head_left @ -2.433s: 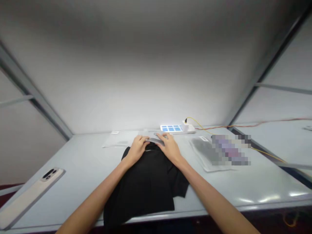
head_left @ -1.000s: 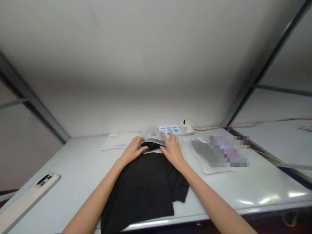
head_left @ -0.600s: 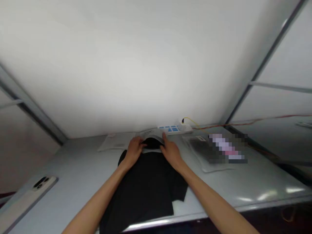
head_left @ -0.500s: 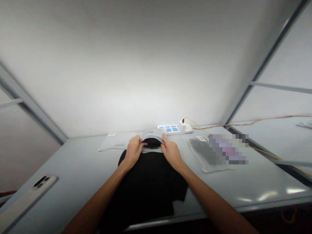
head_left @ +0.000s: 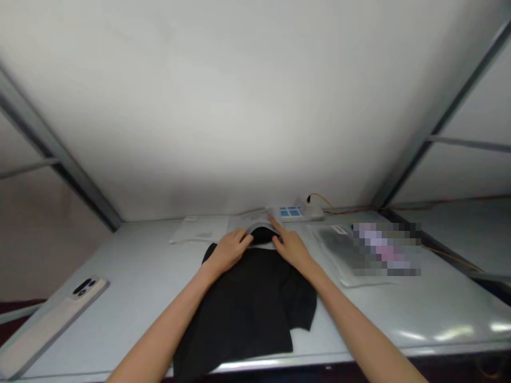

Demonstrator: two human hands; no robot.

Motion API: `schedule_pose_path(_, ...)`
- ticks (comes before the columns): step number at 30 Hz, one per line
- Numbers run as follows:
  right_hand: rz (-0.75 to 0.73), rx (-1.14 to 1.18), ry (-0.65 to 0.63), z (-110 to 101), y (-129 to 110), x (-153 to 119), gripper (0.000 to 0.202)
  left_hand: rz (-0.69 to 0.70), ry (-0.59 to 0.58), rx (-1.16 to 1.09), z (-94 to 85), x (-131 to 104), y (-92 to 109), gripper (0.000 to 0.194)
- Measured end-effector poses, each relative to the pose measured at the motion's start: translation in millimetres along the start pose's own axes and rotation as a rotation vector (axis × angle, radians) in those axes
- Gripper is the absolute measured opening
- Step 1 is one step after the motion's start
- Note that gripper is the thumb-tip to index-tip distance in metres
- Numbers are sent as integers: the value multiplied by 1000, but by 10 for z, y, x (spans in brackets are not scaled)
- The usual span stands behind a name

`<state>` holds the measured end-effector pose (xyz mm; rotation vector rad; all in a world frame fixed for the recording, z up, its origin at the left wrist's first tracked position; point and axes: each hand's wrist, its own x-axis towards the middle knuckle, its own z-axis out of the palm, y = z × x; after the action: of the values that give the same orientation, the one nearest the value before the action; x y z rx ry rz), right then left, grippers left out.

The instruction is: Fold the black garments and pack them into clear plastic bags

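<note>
Garment of black cloth (head_left: 247, 311) lies spread on a smooth, pale grey table (head_left: 136, 287), its near left corner reaching over the metal front edge and a short flap jutting out beside the person's right forearm (head_left: 343, 311). At the garment's far end, a translucent grey plastic bag (head_left: 252, 218) rests with its mouth lifted into an arch, black showing inside. The left hand (head_left: 231, 249) is closed at the left corner of that mouth, the bag's rim pinched between fingers and thumb. The right hand (head_left: 294, 248) is at the opposite corner, forefinger stretched along the bag's upper layer and thumb bent at the opening; whether it is clamped on the rim, one cannot tell. Left of the bag lies a flat sheet of translucent plastic (head_left: 199, 229). Just behind the right hand, a white power strip with blue panels (head_left: 293, 211) sits near the wall. Farther right, a clear plastic bag with dark grey contents (head_left: 335, 255) lies flat, partly covered by a blurred-out patch of mauve and pink. At far left, a long, off-white, phone-shaped object with dark lenses (head_left: 56, 324) lies slantwise. Behind everything rises a plain whitish wall panel (head_left: 239, 106), flanked by slanting grey metal posts (head_left: 80, 178)
</note>
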<state>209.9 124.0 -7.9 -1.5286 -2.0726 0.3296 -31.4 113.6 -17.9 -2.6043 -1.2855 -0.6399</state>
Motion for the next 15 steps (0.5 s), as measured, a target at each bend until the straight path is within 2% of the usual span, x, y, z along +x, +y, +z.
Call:
schedule_pose_path(4, -151, 220, -114, -69, 81, 31, 57, -3, -16, -15, 16, -27, -38, 24)
schedule_pose_path(9, -139, 369, -151, -75, 138, 41, 54, -52, 28, -45, 25, -10, -77, 27)
schedule_pose_path(12, -85, 520, -122, -36, 122, 45, 53, -58, 70, -81, 21, -10, -86, 23)
schedule_pose_path(15, -39, 689, 7, -27, 66, 71, 52, -72, 150, -118, 9, -33, -87, 24)
